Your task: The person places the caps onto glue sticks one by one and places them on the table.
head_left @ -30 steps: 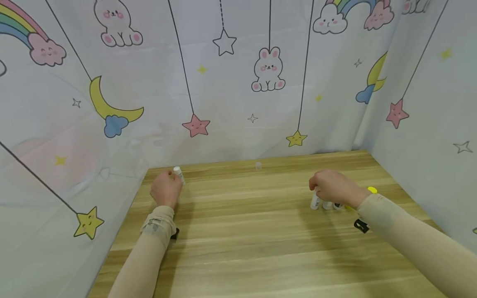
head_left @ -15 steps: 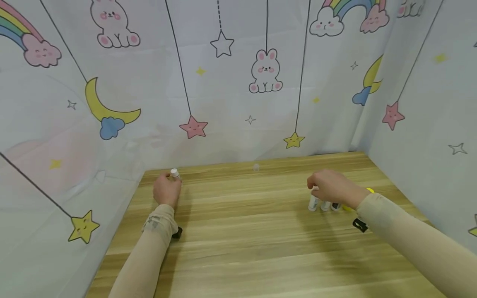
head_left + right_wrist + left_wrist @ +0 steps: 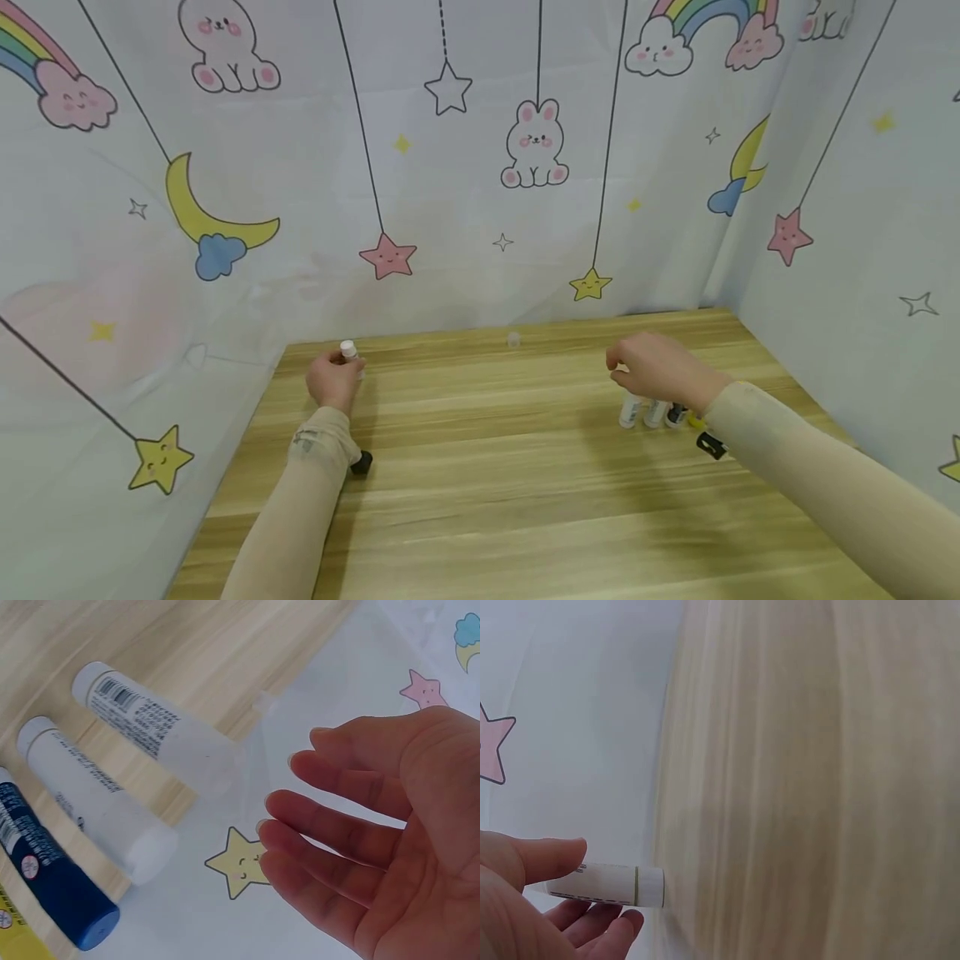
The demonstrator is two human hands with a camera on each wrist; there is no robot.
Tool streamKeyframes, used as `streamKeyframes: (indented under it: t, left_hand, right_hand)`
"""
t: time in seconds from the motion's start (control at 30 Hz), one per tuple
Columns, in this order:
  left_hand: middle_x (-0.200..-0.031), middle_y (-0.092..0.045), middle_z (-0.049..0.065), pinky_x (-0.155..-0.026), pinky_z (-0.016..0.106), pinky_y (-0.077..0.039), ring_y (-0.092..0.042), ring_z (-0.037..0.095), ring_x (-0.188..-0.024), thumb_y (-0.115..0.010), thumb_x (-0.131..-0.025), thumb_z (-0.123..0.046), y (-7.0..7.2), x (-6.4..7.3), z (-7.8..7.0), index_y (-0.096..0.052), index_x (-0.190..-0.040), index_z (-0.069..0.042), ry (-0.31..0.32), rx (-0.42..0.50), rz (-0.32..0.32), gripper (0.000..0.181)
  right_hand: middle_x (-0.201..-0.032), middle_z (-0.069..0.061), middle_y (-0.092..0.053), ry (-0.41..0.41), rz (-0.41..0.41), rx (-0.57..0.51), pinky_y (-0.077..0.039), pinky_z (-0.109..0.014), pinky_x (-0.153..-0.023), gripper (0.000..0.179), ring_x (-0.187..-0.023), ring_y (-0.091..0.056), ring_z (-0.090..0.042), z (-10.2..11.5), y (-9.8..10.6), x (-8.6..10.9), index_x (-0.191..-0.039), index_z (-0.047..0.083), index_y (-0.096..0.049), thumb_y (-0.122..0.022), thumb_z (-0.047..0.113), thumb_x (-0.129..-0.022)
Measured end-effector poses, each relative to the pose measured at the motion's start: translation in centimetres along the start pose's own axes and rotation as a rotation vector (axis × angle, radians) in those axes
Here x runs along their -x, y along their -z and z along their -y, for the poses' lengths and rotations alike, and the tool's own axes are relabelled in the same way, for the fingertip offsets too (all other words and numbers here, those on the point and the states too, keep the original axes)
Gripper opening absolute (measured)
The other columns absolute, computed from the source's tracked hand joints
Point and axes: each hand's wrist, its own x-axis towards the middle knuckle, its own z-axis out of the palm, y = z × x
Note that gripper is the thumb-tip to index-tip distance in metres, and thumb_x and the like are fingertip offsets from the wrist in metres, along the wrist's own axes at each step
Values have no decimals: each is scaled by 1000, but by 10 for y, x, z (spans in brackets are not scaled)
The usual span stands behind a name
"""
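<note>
At the back left of the table, my left hand point(image 3: 332, 383) holds an upright white glue stick point(image 3: 347, 349) between thumb and fingers. In the left wrist view the thumb lies along one side of its label and the fingers curl on the other. My right hand point(image 3: 662, 367) hovers over a row of standing tubes on the right. The right wrist view shows its fingers loosely bent, with nothing between them. Beside it stand two white glue sticks with translucent tops, one nearer point(image 3: 139, 716) and one beyond point(image 3: 94, 795), then a dark blue glue stick point(image 3: 56, 866) and a yellow item point(image 3: 16, 926), partly cut off.
A small black piece with an opening point(image 3: 711, 445) lies near the right sleeve. Another black object point(image 3: 362, 462) sits by the left sleeve. One small clear cap-like piece point(image 3: 513, 339) is at the table's back edge. Printed cloth point(image 3: 450, 200) walls the wooden table point(image 3: 480, 467).
The left hand has come round the glue stick from beside it. The right hand has risen slightly off the white glue sticks and shifted left. The head view has turned a little.
</note>
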Motion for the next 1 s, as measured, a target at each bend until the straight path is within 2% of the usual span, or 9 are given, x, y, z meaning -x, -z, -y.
streamKeyframes:
  t: [0.17, 0.4, 0.83, 1.0]
  left_hand:
    - [-119, -67, 22, -96, 48, -48, -62, 37, -109, -78, -88, -11, -1, -6, 4, -67, -125, 3, 7, 36, -4, 41]
    - [-116, -68, 21, -92, 47, -51, -63, 36, -106, -77, -89, -12, -2, -8, 8, -68, -122, 3, 2, 35, -6, 38]
    - [-108, -70, 19, -80, 44, -53, -65, 34, -96, -79, -88, -19, 6, 0, 7, -72, -115, -1, -91, -41, -11, 33]
    - [-107, -70, 19, -80, 46, -53, -65, 34, -95, -79, -88, -20, 8, 6, 2, -72, -116, -1, -116, -51, 5, 34]
  right_hand:
    - [-94, -3, -74, 12, -12, 13, -56, -39, -66, 7, -75, -66, -15, 8, 4, -15, -96, 11, -77, -74, 14, -90]
    - [-94, 0, -72, 35, 10, 11, -56, -38, -68, 7, -78, -65, -16, 16, 2, -34, -96, 12, -77, -72, 16, -92]
    - [-99, -5, -74, 51, 37, -12, -57, -40, -70, 11, -83, -69, -20, 25, -10, -60, -100, 11, -77, -70, 15, -94]
    - [-99, -5, -73, 48, 47, -28, -57, -41, -71, 12, -84, -68, -20, 26, -17, -76, -101, 10, -77, -69, 15, -93]
